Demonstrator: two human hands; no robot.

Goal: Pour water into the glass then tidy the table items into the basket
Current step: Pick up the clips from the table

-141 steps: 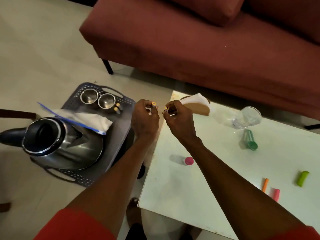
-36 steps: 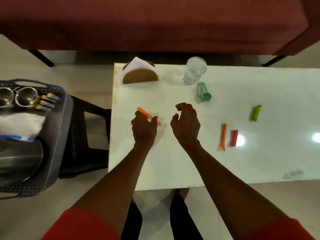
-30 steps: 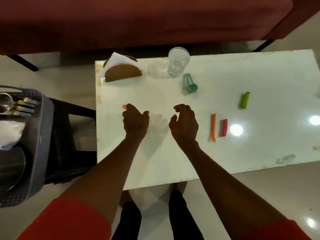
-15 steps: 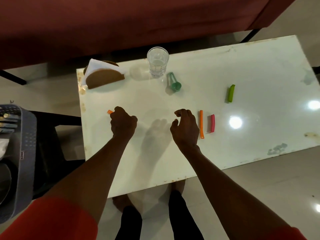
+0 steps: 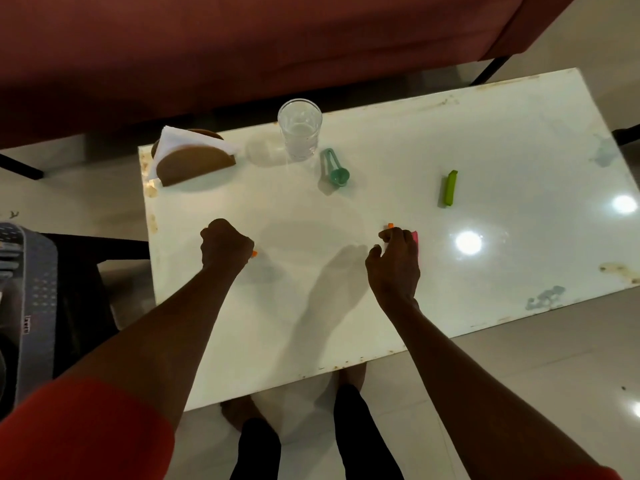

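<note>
My left hand [image 5: 225, 245] is closed in a fist around an orange clip [image 5: 255, 253]; only the clip's tip shows at the knuckles. My right hand [image 5: 394, 261] rests on a second orange clip [image 5: 390, 225] and a pink clip [image 5: 415, 236], fingers curled over both; whether it grips them is hidden. On the white table [image 5: 346, 306] a glass [image 5: 299, 129] with water stands at the far edge. A teal clip [image 5: 336, 168] lies beside it and a green clip [image 5: 450, 192] further right. The grey basket [image 5: 36, 289] shows at the left edge.
A brown napkin holder [image 5: 194, 161] with white napkins stands at the table's far left corner. A dark red sofa [image 5: 277, 46] runs behind the table. The basket sits on a dark stool [image 5: 86, 258]. My feet are under the near table edge.
My right hand has moved right onto the orange and pink clips. My left hand has closed around its orange clip, and the view has swung right, pushing the basket to the frame's edge.
</note>
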